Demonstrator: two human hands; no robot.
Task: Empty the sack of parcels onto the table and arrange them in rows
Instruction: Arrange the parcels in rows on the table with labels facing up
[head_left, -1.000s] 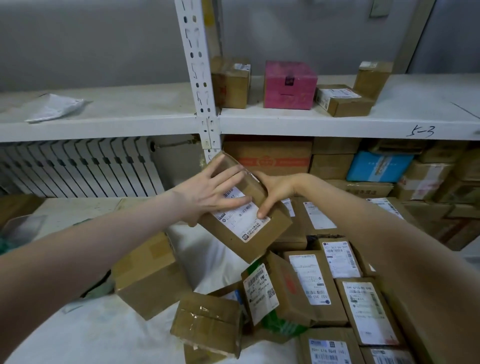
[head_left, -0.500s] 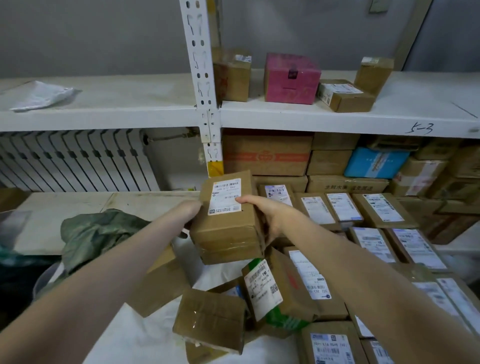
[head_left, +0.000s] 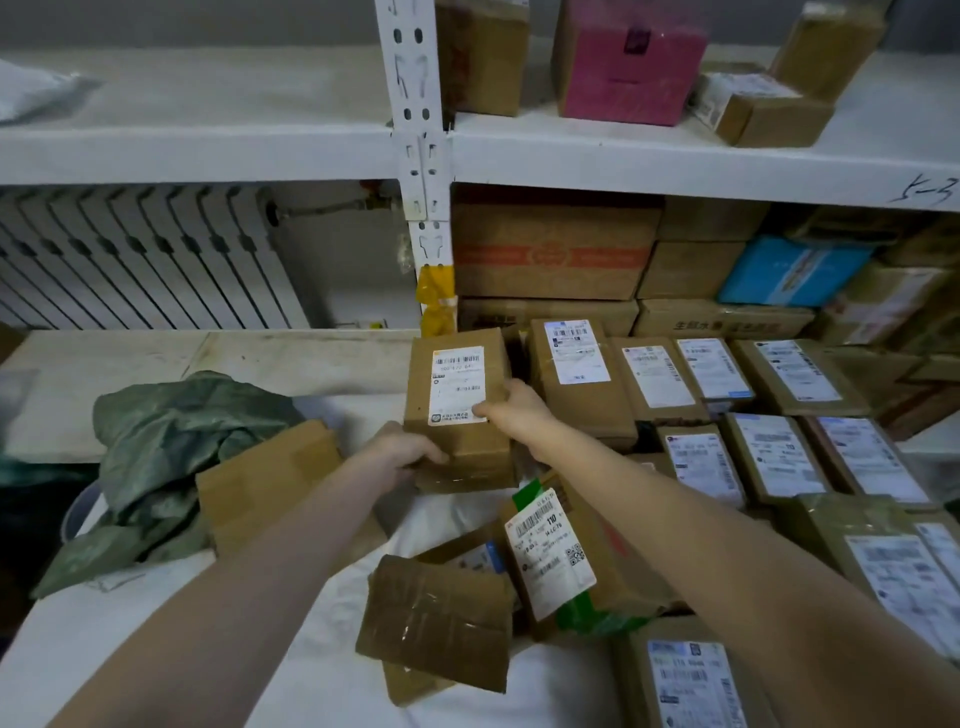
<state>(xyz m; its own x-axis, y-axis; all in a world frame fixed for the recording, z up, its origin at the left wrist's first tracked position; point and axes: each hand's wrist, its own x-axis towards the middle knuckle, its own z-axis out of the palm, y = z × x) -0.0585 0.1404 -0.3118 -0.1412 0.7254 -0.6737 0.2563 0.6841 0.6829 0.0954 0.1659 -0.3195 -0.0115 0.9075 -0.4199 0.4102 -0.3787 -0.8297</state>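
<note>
A brown cardboard parcel (head_left: 457, 395) with a white label sits label-up at the left end of the back row, next to the white shelf post. My left hand (head_left: 405, 452) grips its near left corner. My right hand (head_left: 514, 410) holds its right side, thumb on the label's corner. Rows of labelled parcels (head_left: 701, 374) fill the table to the right. Several loose parcels (head_left: 550, 561) lie in a heap in front of me, one unlabelled box (head_left: 436, 623) nearest. The crumpled green sack (head_left: 171, 447) lies at the left.
A plain box (head_left: 270, 483) leans against the sack. The white table (head_left: 291, 675) is bare at the near left. A shelf (head_left: 675, 156) overhangs the rows, carrying a pink box (head_left: 628, 62) and brown boxes. Stacked cartons (head_left: 550, 249) stand behind the rows. A radiator (head_left: 135, 260) is at the back left.
Both hands have carried the parcel forward and down from a tilted, raised position, turned it label-up, and set it at the left end of the back row.
</note>
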